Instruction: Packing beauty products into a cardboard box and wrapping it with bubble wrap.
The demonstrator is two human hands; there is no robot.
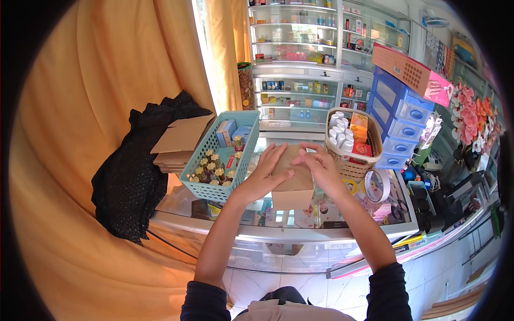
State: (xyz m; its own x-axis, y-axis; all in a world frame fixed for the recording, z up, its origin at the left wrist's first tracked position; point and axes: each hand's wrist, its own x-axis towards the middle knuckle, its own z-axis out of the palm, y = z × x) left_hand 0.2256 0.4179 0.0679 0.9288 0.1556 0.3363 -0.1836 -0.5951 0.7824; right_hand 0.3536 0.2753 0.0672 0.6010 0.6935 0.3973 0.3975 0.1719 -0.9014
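A small brown cardboard box (292, 193) stands on the glass-topped counter, between both hands. My left hand (267, 172) lies along its left side and top, fingers pointing away and thumb across the top. At the upper right of the box is my right hand (318, 164), its thumb and index finger near each other over the top; whether it pinches something is hidden. Left of the box, a teal plastic basket (207, 192) holds bottles with gold flower-shaped caps and light-blue boxes. Behind my right hand, a beige woven basket (348, 168) holds white bottles and orange and red boxes.
Flattened cardboard (178, 134) and black textured fabric (128, 184) sit at the left by an orange curtain (80, 120). A roll of tape (376, 185) and scissors (397, 210) lie right. A blue drawer unit (405, 128) bears a pink-and-brown box (405, 72). Glass shelves (295, 66) stand behind.
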